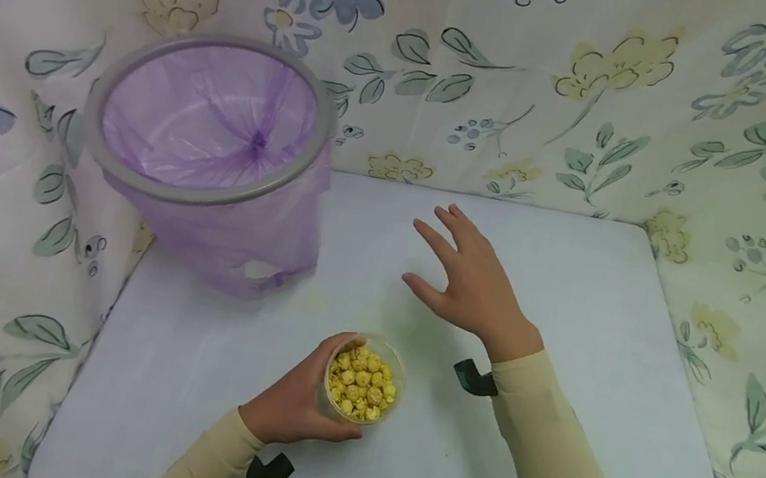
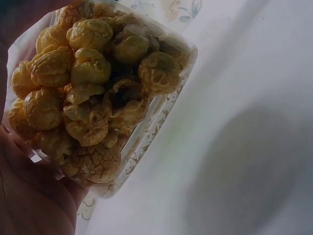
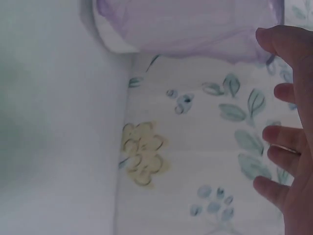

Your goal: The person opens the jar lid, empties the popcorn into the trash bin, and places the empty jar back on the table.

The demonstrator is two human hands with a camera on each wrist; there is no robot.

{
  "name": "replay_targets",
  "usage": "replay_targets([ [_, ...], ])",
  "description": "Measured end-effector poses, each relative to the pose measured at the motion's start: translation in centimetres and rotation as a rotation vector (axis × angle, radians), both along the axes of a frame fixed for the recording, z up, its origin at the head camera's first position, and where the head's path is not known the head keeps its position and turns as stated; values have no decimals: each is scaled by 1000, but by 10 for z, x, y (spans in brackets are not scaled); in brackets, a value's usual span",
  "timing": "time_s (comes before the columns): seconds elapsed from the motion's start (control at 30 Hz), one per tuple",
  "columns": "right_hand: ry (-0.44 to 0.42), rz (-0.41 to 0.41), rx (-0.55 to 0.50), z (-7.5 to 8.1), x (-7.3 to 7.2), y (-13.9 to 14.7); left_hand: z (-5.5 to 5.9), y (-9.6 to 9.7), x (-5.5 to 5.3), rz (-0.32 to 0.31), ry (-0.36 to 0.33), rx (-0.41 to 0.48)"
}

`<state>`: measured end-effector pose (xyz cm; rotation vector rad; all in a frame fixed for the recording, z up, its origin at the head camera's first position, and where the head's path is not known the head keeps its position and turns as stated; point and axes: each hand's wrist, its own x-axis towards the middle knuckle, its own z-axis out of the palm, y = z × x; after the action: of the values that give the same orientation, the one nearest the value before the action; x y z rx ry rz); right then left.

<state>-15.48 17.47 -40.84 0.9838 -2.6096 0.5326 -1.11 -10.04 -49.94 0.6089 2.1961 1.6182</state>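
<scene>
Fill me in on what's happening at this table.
A person has a clear cup of yellow popcorn gripped in the left hand, near the front of the white table. The right hand is held out farther forward, fingers spread, with nothing in it. A gray-rimmed bin lined with a purple bag stands at the far left.

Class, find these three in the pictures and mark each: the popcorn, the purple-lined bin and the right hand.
Popcorn (image 1: 362,383): head view, middle of its top layer.
Purple-lined bin (image 1: 188,195): head view, front of its gray rim.
Right hand (image 1: 477,289): head view, back of the hand.
</scene>
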Motion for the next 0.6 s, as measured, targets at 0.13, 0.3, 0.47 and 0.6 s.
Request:
replay_targets([
  [0.13,27,60,1,19,-12,-19,0,-2,2,12,-6,5],
  [0.3,56,121,-23,41,-23,-44,0,-7,4,42,-12,-2],
  [0.47,52,166,-59,60,-29,-68,-2,-8,4,66,-47,-6],
  [0.6,51,199,-75,73,-35,-85,-3,-6,4,68,-69,12],
])
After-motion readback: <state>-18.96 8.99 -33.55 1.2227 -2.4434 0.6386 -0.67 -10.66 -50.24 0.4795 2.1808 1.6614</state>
